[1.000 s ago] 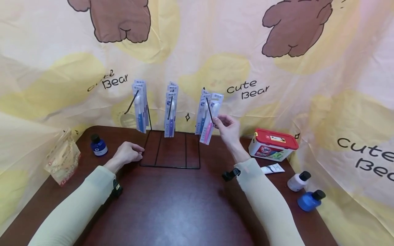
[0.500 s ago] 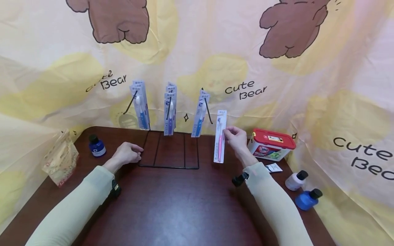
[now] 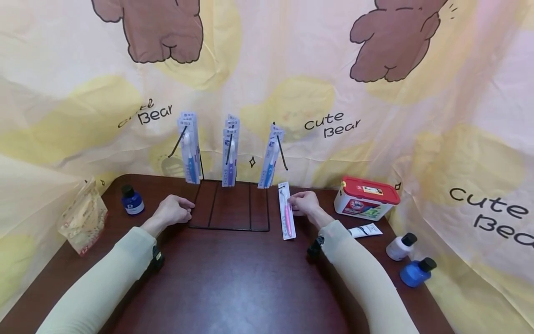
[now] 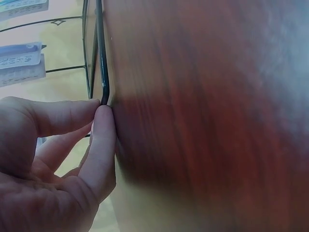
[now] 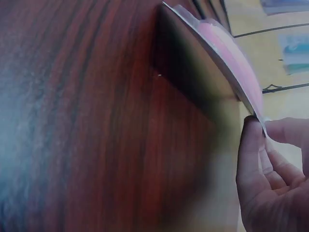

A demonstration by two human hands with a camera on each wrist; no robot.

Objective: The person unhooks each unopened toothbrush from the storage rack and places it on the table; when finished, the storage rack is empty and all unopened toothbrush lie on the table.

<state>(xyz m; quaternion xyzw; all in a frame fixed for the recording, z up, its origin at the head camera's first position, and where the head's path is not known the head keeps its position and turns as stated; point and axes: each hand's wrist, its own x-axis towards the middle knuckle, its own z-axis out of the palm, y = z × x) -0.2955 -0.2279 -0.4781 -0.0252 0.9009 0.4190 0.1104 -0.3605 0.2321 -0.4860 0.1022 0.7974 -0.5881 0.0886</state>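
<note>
My right hand (image 3: 306,205) pinches the edge of a pink toothbrush in a blister pack (image 3: 287,211), to the right of the wire rack's base. In the right wrist view the pack (image 5: 227,58) is tilted over the table, thumb on one face and a finger on the other. With thumb and forefinger my left hand (image 3: 173,211) grips the front left corner of the black wire rack (image 3: 229,228); the left wrist view shows its rod (image 4: 102,58) at the fingertips. Packed toothbrushes hang from the rack's hooks: a left group (image 3: 189,150), a middle group (image 3: 231,157) and a right group (image 3: 271,160).
On the right stand a red-lidded tub (image 3: 367,198), a white tube (image 3: 365,230), a white bottle (image 3: 401,247) and a blue bottle (image 3: 418,272). A dark blue bottle (image 3: 132,200) and a patterned bag (image 3: 85,218) are at the left. A printed curtain surrounds the table.
My right hand has taken the pink toothbrush pack off the right hook and brought it down to near the table. My left hand stays at the rack's corner.
</note>
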